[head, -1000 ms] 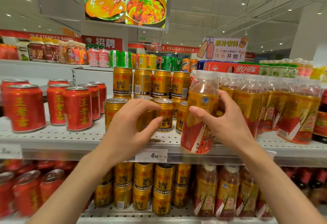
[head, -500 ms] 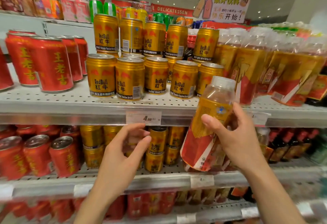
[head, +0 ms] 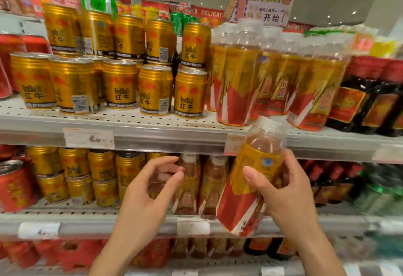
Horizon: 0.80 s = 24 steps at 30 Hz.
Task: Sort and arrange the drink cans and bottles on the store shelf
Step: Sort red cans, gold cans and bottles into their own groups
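Right hand (head: 290, 190) wraps a plastic drink bottle (head: 250, 186) at mid-body; thumb across the gold label, fingers behind; grip closed firmly on it. Bottle tilted, white cap leaning up and right, red base down and left; held in the air in front of the middle shelf (head: 87, 221), its cap level with the front edge of the upper shelf (head: 152, 138); not touching either shelf as far as visible. Left hand (head: 148, 193) empty; fingers spread and curled, grip half open, holding nothing; it hovers before the middle shelf, just left of the held bottle, near the gold cans on the middle shelf (head: 102, 175) and the matching bottles standing there (head: 211, 179).

Upper shelf: gold cans in two tiers (head: 122, 83) occupy the centre-left, front row near the front edge; matching bottles in a group (head: 272, 79) stand just right of the cans, toward the right half; dark bottles with red caps (head: 370, 97) at the right end; red cans (head: 8, 62) at the left end, partly cut off. Price tag (head: 89, 138) on the upper shelf's front edge below the gold cans. Red cans (head: 15, 186) also at the left end of the middle shelf. Whole picture motion-blurred; label text mostly unreadable.
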### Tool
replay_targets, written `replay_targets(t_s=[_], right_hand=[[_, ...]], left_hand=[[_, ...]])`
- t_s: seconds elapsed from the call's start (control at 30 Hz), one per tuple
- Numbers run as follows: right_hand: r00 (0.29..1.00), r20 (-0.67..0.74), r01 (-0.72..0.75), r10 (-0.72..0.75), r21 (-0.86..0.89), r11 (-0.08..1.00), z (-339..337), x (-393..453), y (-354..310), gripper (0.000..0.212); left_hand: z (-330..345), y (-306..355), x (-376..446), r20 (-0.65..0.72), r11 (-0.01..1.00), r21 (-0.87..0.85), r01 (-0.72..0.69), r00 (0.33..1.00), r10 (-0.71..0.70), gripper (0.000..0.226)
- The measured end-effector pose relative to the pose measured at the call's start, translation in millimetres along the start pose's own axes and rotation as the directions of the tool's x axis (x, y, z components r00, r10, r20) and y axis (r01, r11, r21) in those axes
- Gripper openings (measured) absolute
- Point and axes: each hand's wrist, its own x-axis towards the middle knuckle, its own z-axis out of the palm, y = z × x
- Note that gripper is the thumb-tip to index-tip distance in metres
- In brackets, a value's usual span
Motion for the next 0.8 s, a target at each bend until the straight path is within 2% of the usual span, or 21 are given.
replay_targets(t_s=[0.17, 0.3, 0.47, 0.57, 0.7, 0.8], right_hand=[[0.999, 0.029, 0.02, -0.021, 0.031, 0.999, -60.0, 7.8, 16.3, 0.059], [0.997, 0.031, 0.066, -0.067, 0.048, 0.997, -91.9, 22.4, 15.6, 0.065], [0.977, 0.008, 0.214, -0.214, 0.03, 0.976, -107.0, 53.8, -15.2, 0.06], [0.943, -0.04, 0.33, -0.33, 0.001, 0.944, -104.9, 80.8, -41.5, 0.057], [0.905, -0.069, 0.411, -0.419, -0.107, 0.905, -90.4, 121.0, -55.8, 0.069], [0.928, -0.033, 0.358, -0.37, -0.19, 0.914, -75.1, 139.4, -45.7, 0.081]], left_hand=[[57.9, 26.5, -2.9, -0.041, 0.997, 0.028, -0.065, 0.997, 0.066, 0.022], [84.4, 50.6, 10.7, -0.09, 0.978, 0.096, -0.188, 0.976, 0.197, 0.022], [99.8, 76.1, 57.6, -0.134, 0.877, 0.298, -0.376, 0.894, 0.428, 0.038], [106.4, 84.8, 93.8, -0.107, 0.793, 0.414, -0.446, 0.842, 0.529, 0.053], [116.4, 77.6, 117.4, -0.051, 0.812, 0.383, -0.439, 0.868, 0.494, 0.072], [117.0, 71.0, 118.9, -0.046, 0.803, 0.385, -0.455, 0.859, 0.51, 0.077]])
